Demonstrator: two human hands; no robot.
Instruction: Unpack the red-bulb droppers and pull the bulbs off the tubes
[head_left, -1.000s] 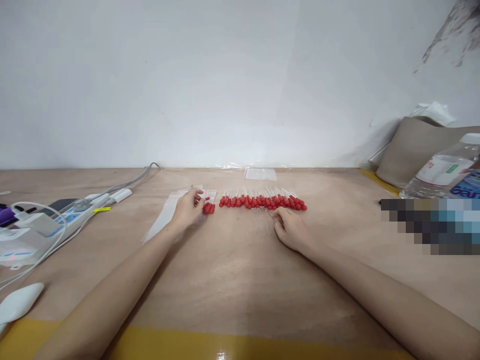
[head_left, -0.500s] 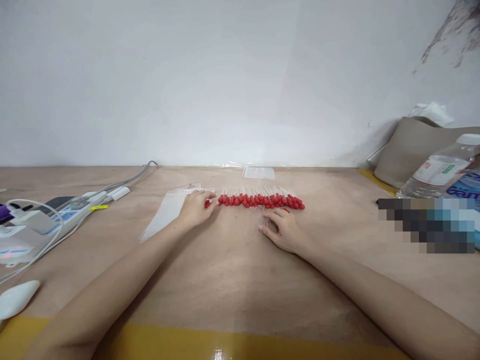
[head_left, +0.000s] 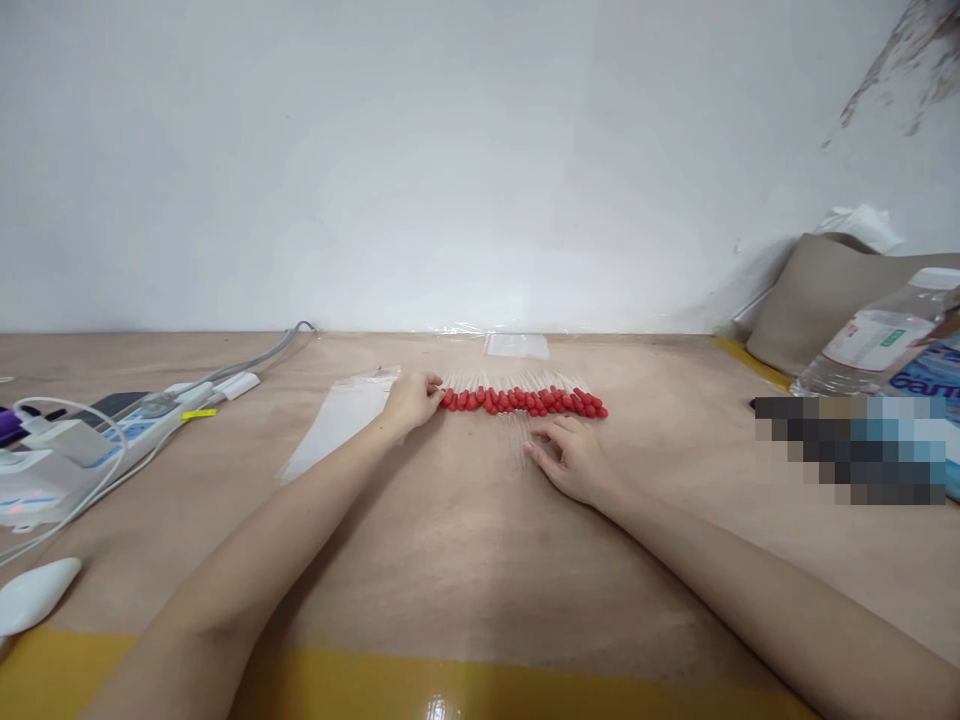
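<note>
A row of several thin clear droppers with red bulbs (head_left: 525,401) lies across the middle of the wooden table (head_left: 465,560). My left hand (head_left: 411,402) is at the row's left end, its fingers bent together in a pinch on the leftmost dropper. It lies over the right edge of a clear plastic bag (head_left: 337,420). My right hand (head_left: 574,458) rests flat just in front of the row with fingers spread, lying on a faint transparent bag (head_left: 519,440).
A white power strip with plugs and cables (head_left: 112,435) lies at the left, a white mouse (head_left: 34,595) near the front left. Another small clear bag (head_left: 516,346) lies by the wall. A water bottle (head_left: 877,340) and a beige bag (head_left: 825,290) stand at the right.
My left hand has slid right from the clear bag to the left end of the dropper row. My right hand has flattened and shifted slightly toward me.
</note>
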